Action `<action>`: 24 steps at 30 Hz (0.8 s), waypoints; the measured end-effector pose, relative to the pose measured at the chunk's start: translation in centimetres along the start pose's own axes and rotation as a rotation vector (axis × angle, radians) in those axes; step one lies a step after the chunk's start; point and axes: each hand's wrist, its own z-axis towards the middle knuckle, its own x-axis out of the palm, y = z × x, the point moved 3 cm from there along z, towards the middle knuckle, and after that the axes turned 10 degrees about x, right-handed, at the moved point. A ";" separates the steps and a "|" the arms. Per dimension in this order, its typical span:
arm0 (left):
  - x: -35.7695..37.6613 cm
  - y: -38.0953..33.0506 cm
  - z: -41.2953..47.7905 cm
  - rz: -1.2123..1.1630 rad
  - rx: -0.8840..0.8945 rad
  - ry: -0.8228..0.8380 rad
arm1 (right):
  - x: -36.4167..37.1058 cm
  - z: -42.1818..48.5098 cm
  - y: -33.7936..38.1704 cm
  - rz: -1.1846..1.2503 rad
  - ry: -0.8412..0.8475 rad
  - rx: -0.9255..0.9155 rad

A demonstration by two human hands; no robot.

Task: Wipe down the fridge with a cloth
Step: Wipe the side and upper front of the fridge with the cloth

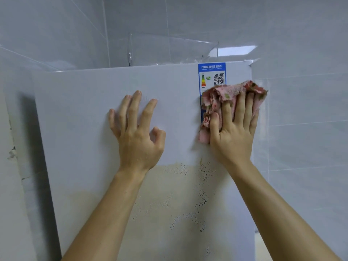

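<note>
Your right hand (233,132) lies flat on the crumpled pink cloth with green patches (228,91), fingers nearly straight and close together, pressing it against the pale white fridge front (84,110) near the upper right corner. The thumb rests on the cloth's lower folds, and one fold drapes over the tip of your index finger. The cloth covers the lower part of a blue and white energy label with a QR code (211,72), which is stuck just below the fridge's top edge.

Your left hand (137,132) holds nothing. Its fingers are spread, the tips touch the fridge front, and the thumb is bent inward.

Below both hands, a yellowish-brown stain with dark speckles (169,194) spreads across the fridge surface. Glossy pale grey wall tiles (301,53) surround the fridge.
</note>
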 end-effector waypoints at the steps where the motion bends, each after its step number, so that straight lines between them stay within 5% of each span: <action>1: 0.0 0.0 0.0 0.000 0.002 0.003 | 0.0 0.9 0.3 0.006 -0.001 0.012; 9: 0.0 0.2 -0.2 -0.012 0.007 0.019 | 0.1 5.6 1.6 0.050 0.052 0.046; 24: -0.3 0.7 -0.3 0.001 0.040 0.051 | -1.3 -6.9 -4.2 0.011 0.040 0.047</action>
